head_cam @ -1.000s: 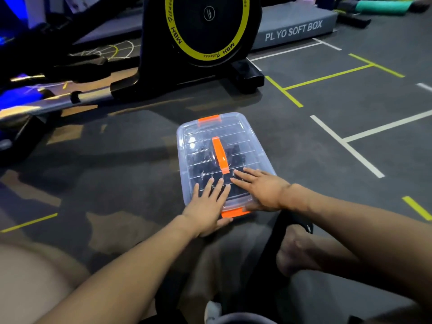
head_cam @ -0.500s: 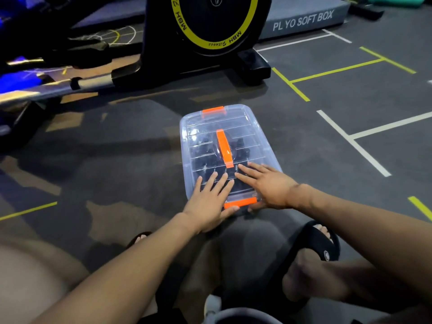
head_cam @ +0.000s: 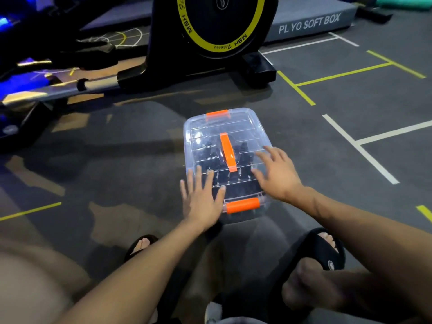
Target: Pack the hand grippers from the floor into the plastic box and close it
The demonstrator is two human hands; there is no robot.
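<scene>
**Plastic box lidded on the gym floor, both hands over it**

Plastic box (head_cam: 231, 164) is seen standing on the dark floor (head_cam: 140, 174), clear lid on, with an orange handle (head_cam: 228, 152) and orange latches at the near and far ends. Hand grippers (head_cam: 236, 183) are made out only as dark shapes through the lid; no count can be taken. Left hand (head_cam: 202, 202) is laid at the near left corner, fingers straight and spread. Right hand (head_cam: 278, 175) is blurred over the right side, fingers spread wide; contact cannot be told. "PL YO SOFT BOX" is read on a grey block (head_cam: 311, 23); "MBH" on the yellow-ringed wheel (head_cam: 222, 22), cut off at the top.
</scene>
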